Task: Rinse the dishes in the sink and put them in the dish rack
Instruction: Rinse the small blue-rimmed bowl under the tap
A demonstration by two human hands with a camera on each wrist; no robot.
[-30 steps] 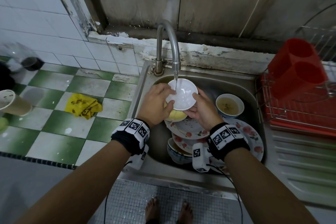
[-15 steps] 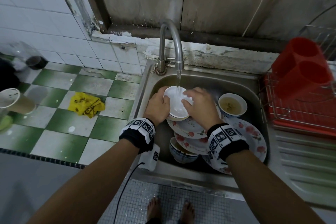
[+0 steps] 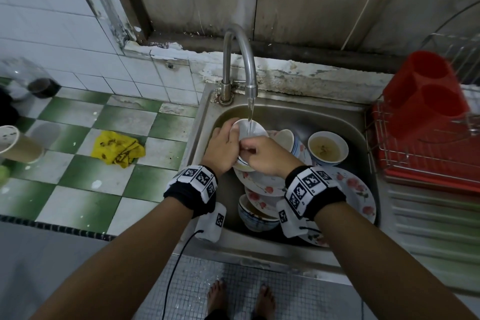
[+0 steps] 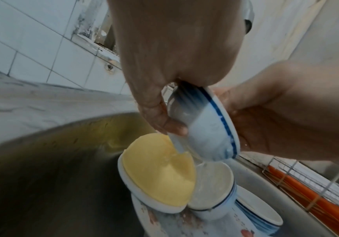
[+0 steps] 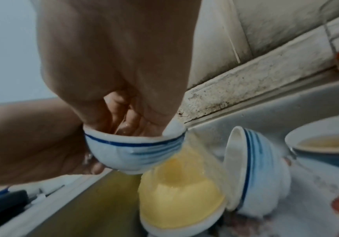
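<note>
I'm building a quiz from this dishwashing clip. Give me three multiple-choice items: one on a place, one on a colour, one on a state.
1. Where does the yellow cloth lie?
A. on the tiled counter left of the sink
B. in the dish rack
C. over the tap

2. What colour is the line round the rim of the held bowl?
A. red
B. blue
C. green

3. How is the tap?
A. off
B. running into the held bowl
C. running onto the counter

Key: 1 A, the yellow cloth rests on green and white tiles; 2 B, the bowl shows a blue rim line; 3 B, water from the tap falls into the bowl that the left hand and the right hand hold.
</note>
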